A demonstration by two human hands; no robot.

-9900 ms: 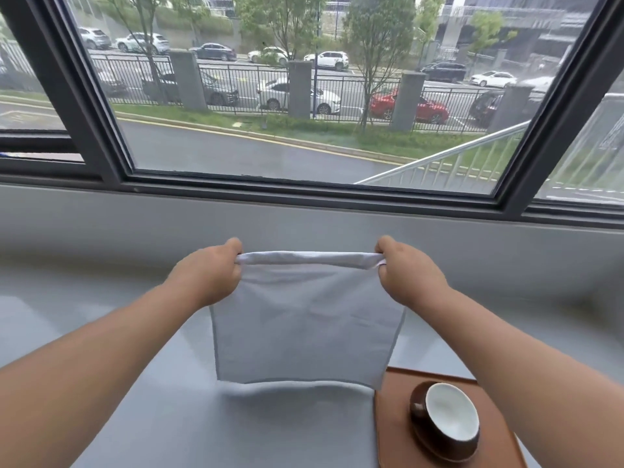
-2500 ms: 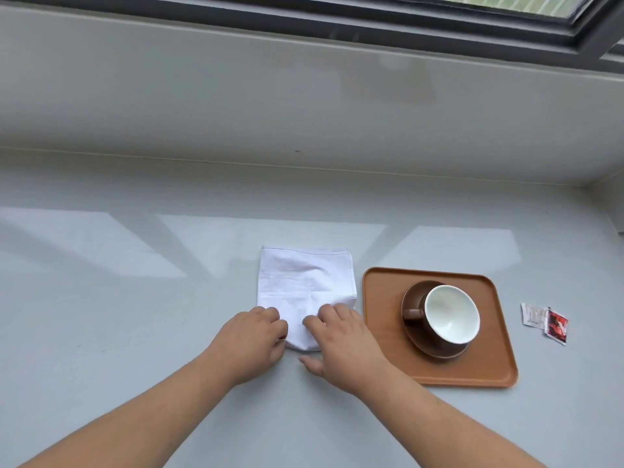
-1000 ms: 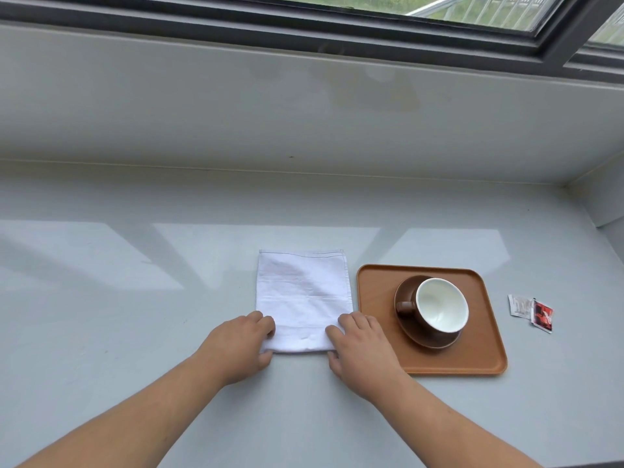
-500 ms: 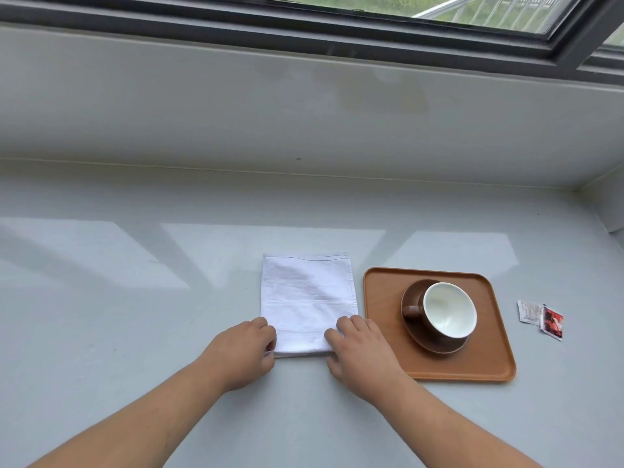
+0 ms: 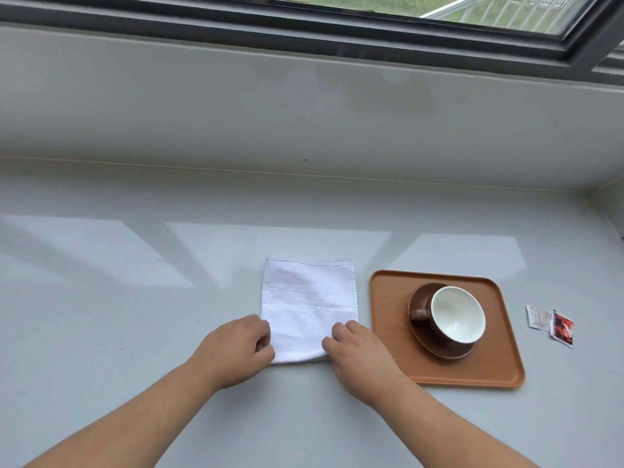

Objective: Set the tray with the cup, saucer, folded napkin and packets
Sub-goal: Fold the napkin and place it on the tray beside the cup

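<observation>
A white folded napkin [image 5: 309, 304] lies flat on the grey sill, just left of the brown tray [image 5: 388, 332]. My left hand [image 5: 236, 349] pinches its near left corner and my right hand [image 5: 358, 352] pinches its near right corner. On the tray stands a brown saucer [image 5: 439, 347] with a brown cup [image 5: 456, 314], white inside, handle pointing left. Two packets lie on the sill right of the tray, a white one [image 5: 538, 317] and a red one [image 5: 563, 327].
The grey window sill [image 5: 135, 315] runs wide to the left and toward me. A low grey wall [image 5: 304, 106] rises behind it under the dark window frame [image 5: 304, 25]. A side wall [image 5: 613, 207] closes the far right corner.
The napkin went from held up in the air to lying folded on the sill. Over the last second my hands have stayed at its near corners with fingers curling onto the edge.
</observation>
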